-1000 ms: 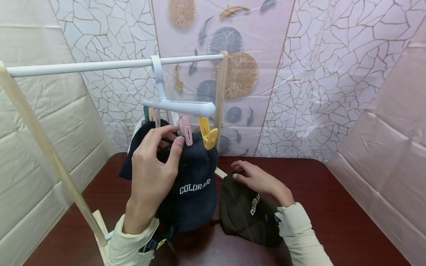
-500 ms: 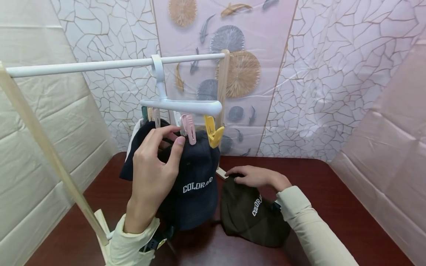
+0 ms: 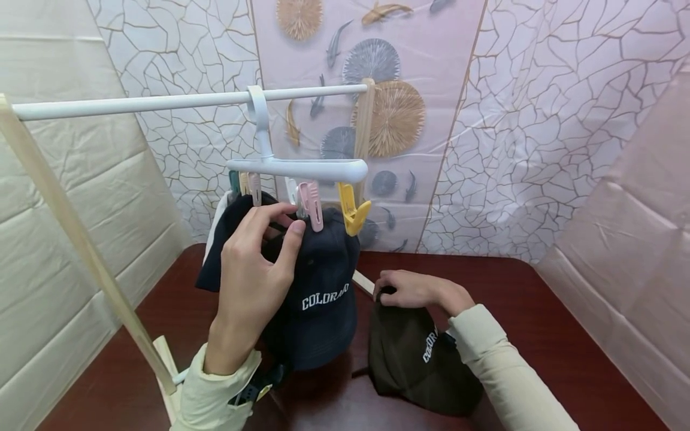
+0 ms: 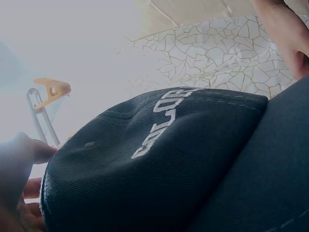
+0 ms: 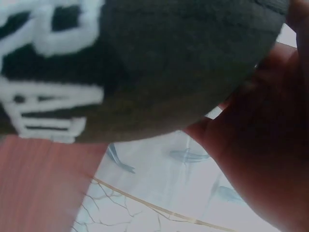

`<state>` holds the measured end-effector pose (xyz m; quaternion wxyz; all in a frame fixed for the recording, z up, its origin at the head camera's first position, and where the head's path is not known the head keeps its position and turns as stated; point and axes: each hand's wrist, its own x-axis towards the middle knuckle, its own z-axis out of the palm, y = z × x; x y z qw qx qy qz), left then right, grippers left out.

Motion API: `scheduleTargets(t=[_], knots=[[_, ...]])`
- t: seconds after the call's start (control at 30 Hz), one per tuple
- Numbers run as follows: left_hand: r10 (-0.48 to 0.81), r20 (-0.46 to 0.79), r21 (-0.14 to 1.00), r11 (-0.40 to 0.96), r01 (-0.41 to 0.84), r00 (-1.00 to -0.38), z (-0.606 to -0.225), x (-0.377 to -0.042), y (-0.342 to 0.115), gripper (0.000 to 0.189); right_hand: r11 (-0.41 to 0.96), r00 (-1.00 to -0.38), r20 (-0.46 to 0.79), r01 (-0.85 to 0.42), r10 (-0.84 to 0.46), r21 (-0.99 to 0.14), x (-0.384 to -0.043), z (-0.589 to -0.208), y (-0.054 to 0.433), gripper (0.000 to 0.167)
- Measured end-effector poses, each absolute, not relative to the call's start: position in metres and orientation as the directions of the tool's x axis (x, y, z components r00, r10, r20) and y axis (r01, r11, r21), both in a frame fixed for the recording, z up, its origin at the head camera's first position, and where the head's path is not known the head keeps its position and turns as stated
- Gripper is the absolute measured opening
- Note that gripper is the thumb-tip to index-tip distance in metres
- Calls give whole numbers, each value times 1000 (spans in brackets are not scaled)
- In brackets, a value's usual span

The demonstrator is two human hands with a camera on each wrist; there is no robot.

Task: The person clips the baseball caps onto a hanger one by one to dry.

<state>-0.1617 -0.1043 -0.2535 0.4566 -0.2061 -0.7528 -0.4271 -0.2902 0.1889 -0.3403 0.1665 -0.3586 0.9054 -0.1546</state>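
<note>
A navy cap [image 3: 323, 323] with white COLORADO lettering hangs from a white hanger [image 3: 302, 170]. A pink clothespin [image 3: 315, 211] sits at its top edge, and a yellow clothespin [image 3: 353, 211] hangs at the hanger's right end. My left hand [image 3: 253, 269] pinches the navy cap's upper edge beside the pink one; in the left wrist view the thumb lies before the fabric and fingers show behind it. Lower right, my right hand [image 3: 420, 290] grips the back edge of a dark olive cap [image 3: 404, 353], whose lettering fills part of the right wrist view. Its brim side is partly behind the sleeve.
The hanger hooks over a white rod [image 3: 135, 105] on wooden posts [image 3: 81, 239]. Further left on the hanger, several more clothespins hold another cap with a white part [image 3: 215, 218]. A foot of the rack [image 3: 363, 282] lies behind the olive cap on the red-brown table [image 3: 517, 311].
My right hand has closed on the olive cap's back edge and the cap has shifted right. My left hand keeps its place on the navy cap, which has turned slightly with the hanger.
</note>
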Motion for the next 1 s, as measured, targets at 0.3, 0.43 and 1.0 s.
scheduleTargets(t=[0.3, 0.43, 1.0], knots=[[-70, 856, 459, 556, 692, -512, -253, -161, -104, 25, 674, -683, -142, -624, -716, -395, -284, -337, 186, 24], [-66, 857, 457, 558, 692, -512, -252, -160, -103, 25, 671, -702, -122, -594, -702, -444, -278, -332, 189, 26], [-61, 832, 487, 555, 674, -551, -253, -157, -103, 23, 539, -655, 10, -630, -756, -558, -248, -303, 196, 27]])
